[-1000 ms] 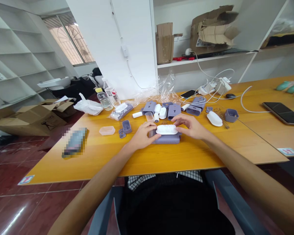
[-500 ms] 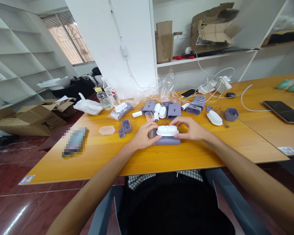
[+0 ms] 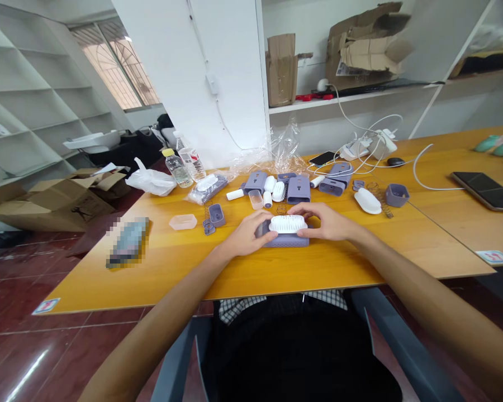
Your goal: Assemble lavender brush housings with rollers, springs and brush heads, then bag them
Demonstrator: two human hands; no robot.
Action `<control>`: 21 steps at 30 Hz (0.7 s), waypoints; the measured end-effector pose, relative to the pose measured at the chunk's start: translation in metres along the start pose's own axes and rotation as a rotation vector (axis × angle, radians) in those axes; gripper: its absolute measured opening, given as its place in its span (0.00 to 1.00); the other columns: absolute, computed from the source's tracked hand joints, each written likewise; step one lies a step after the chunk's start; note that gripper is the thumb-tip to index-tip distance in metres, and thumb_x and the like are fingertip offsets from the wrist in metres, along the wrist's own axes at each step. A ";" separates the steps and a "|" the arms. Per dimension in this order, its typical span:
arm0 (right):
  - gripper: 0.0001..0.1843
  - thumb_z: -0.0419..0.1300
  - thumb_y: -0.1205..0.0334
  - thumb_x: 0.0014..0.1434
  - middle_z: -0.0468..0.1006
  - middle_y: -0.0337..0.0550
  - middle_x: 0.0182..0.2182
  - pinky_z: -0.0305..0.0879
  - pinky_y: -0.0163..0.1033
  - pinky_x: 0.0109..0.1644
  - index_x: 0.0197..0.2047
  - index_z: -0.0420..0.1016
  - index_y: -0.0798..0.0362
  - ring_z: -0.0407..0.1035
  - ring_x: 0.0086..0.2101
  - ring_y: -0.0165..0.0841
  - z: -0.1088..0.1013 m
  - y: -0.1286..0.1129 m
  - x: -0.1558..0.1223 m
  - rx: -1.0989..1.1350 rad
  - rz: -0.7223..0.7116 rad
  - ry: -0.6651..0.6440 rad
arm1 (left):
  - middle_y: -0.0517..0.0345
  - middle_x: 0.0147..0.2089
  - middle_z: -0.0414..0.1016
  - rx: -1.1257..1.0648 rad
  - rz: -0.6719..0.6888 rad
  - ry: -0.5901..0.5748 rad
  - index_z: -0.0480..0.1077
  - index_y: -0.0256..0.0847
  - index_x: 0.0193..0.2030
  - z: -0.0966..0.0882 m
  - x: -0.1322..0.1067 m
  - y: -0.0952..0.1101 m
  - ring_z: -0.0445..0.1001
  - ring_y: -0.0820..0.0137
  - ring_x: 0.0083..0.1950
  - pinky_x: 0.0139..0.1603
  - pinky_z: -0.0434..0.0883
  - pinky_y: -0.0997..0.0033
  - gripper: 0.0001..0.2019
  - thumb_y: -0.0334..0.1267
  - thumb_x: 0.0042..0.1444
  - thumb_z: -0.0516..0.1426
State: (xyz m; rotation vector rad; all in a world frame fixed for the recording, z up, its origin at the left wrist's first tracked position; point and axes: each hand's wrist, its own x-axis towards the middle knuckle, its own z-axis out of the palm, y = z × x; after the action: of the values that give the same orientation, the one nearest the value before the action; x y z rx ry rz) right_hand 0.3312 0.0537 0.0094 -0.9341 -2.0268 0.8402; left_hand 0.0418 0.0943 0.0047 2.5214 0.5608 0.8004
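Head view:
- left hand (image 3: 246, 235): fingers (image 3: 262, 222) curled narrow around the left end of the white ribbed brush head (image 3: 288, 224), also against the end of the lilac plastic housing (image 3: 287, 241)
- right hand (image 3: 324, 220): fingers (image 3: 302, 210) draped over the right end of the same brush head, holding it from above
- brush head sits on top of the housing, between both hands, lengthwise across the person's front
- housing lies flat on the yellow wood surface (image 3: 318, 273), near its front edge
- just left of the left hand: small lilac cup (image 3: 217, 215) and coil springs (image 3: 205, 216); further left, clear plastic tray (image 3: 183, 221)
- behind the hands: row of lilac housings (image 3: 298, 190) and white small parts, clear cup (image 3: 256, 199), another spring (image 3: 281, 208)
- right of the hands: white oval shell (image 3: 368, 201), coil spring (image 3: 380, 200), lilac cup (image 3: 397, 195)
- far end of the surface: water bottle (image 3: 176, 168), white plastic bag (image 3: 151, 183), clear plastic wrap (image 3: 285, 153), tangled white cables (image 3: 373, 146)
- left part of the surface: pixelated flat object (image 3: 128, 243)
- adjoining surface, right: smartphone (image 3: 486, 191)
- floor, left: opened cardboard box (image 3: 50, 209)
- shelf, back: torn cardboard (image 3: 362, 47)
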 end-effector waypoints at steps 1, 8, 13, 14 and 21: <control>0.27 0.76 0.50 0.56 0.85 0.49 0.51 0.77 0.50 0.53 0.56 0.81 0.48 0.79 0.47 0.43 0.000 0.000 0.000 0.002 0.004 0.002 | 0.45 0.56 0.78 0.003 -0.002 -0.001 0.72 0.41 0.57 0.000 0.000 0.000 0.78 0.57 0.56 0.61 0.75 0.50 0.17 0.50 0.71 0.59; 0.27 0.77 0.54 0.54 0.86 0.47 0.51 0.78 0.51 0.53 0.56 0.82 0.47 0.80 0.47 0.44 -0.001 -0.001 -0.001 -0.022 0.010 0.007 | 0.46 0.57 0.79 0.002 -0.025 0.020 0.72 0.42 0.58 -0.002 0.000 0.002 0.78 0.55 0.59 0.62 0.74 0.49 0.20 0.50 0.67 0.64; 0.24 0.74 0.59 0.54 0.86 0.46 0.50 0.78 0.49 0.51 0.55 0.82 0.47 0.80 0.46 0.43 -0.001 -0.003 -0.001 -0.020 -0.006 0.001 | 0.46 0.58 0.79 -0.006 -0.029 0.011 0.73 0.44 0.60 -0.002 0.000 0.001 0.78 0.55 0.59 0.63 0.74 0.48 0.21 0.51 0.67 0.64; 0.23 0.74 0.59 0.54 0.86 0.46 0.48 0.78 0.49 0.51 0.54 0.83 0.47 0.80 0.45 0.42 -0.002 -0.004 -0.001 -0.025 -0.013 -0.003 | 0.46 0.58 0.79 -0.004 -0.024 0.006 0.74 0.44 0.61 -0.001 0.000 0.001 0.78 0.55 0.59 0.63 0.74 0.47 0.20 0.51 0.68 0.63; 0.23 0.76 0.58 0.51 0.87 0.47 0.47 0.77 0.49 0.51 0.51 0.84 0.49 0.80 0.45 0.43 -0.002 -0.007 0.000 -0.071 -0.035 0.025 | 0.44 0.60 0.77 -0.002 -0.023 -0.034 0.74 0.44 0.63 -0.002 0.000 -0.003 0.78 0.53 0.61 0.65 0.74 0.47 0.25 0.56 0.67 0.64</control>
State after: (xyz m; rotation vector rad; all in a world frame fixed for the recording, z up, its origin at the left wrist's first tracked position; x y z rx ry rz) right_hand 0.3307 0.0505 0.0157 -0.9412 -2.0571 0.7387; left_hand 0.0396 0.0970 0.0043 2.5178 0.5761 0.7475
